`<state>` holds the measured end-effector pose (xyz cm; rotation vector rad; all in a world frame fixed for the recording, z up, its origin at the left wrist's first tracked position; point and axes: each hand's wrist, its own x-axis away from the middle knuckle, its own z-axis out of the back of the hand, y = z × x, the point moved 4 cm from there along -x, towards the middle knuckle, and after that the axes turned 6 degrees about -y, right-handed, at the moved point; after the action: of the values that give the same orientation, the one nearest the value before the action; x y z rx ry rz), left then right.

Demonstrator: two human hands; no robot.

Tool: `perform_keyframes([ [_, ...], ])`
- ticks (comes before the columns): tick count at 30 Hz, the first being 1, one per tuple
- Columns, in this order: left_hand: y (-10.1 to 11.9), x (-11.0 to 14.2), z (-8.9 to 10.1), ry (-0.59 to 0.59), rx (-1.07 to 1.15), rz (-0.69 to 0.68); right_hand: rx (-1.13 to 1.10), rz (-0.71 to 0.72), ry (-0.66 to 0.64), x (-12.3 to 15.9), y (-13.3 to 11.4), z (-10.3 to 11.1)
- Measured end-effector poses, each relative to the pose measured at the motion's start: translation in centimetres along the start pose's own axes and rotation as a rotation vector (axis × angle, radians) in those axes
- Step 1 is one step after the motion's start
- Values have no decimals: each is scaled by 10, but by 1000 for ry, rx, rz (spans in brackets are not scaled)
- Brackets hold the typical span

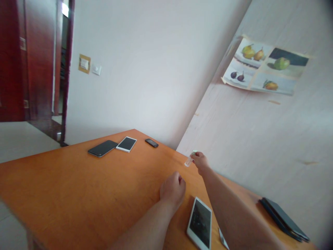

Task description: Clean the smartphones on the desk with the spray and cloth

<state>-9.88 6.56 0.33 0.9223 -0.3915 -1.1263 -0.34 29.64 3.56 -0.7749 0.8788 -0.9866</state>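
My right hand [200, 161] reaches out over the far right side of the table and grips a small clear bottle [188, 161] by its top end. The bottle looks transparent, with a pale greenish tint near my fingers, and it is tilted. My left hand [172, 189] is closed in a fist, low over the table, nearer to me and left of the bottle. Nothing sticks out of the fist. Between my forearms lies a white tablet [200, 224] with a dark screen, face up.
On the orange wooden table [85, 194], a black phone [103, 148], a white phone [126, 144] and a small dark phone [151, 142] lie toward the far corner. Dark folders [284, 218] are at the right. A thin pale item [223, 239] shows beside my right forearm. Walls border the far edge.
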Motion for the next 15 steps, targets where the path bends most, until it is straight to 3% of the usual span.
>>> perform_keyframes([
  [6, 2, 1, 2, -61, -83, 28, 44, -54, -57, -6, 8, -16],
  [15, 1, 1, 1, -67, -85, 27, 62, -48, -46, 1, 15, -18],
])
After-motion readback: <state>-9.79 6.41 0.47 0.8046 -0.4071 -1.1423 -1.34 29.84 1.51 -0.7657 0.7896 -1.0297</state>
